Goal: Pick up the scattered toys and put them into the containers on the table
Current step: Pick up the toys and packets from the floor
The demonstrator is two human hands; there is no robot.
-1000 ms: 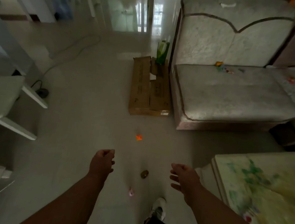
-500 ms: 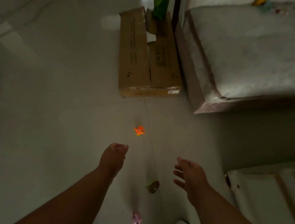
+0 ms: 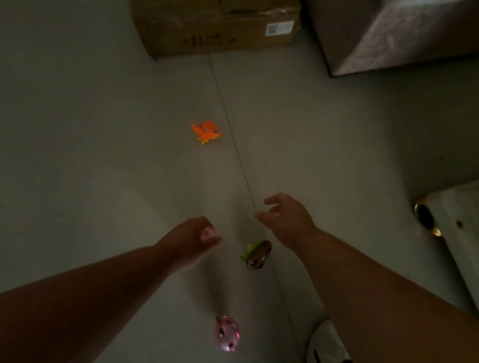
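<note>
Three small toys lie on the pale floor. An orange toy [image 3: 206,130] is farthest from me. A green and brown toy [image 3: 256,253] lies between my two hands. A pink toy [image 3: 226,333] is nearest, by my foot. My left hand [image 3: 191,239] hovers just left of the green and brown toy, fingers curled in with nothing in them. My right hand [image 3: 285,218] hangs just above and right of that toy, fingers spread and empty. Neither hand touches a toy.
A flat cardboard box [image 3: 215,17] lies at the top. The sofa's base corner [image 3: 374,48] stands at the upper right. A white table's corner [image 3: 465,230] with a brass fitting is on the right. My white shoe [image 3: 329,360] is at the bottom.
The view has tilted down and closer to the floor. Both hands have lowered toward the green and brown toy, the right one moving over it.
</note>
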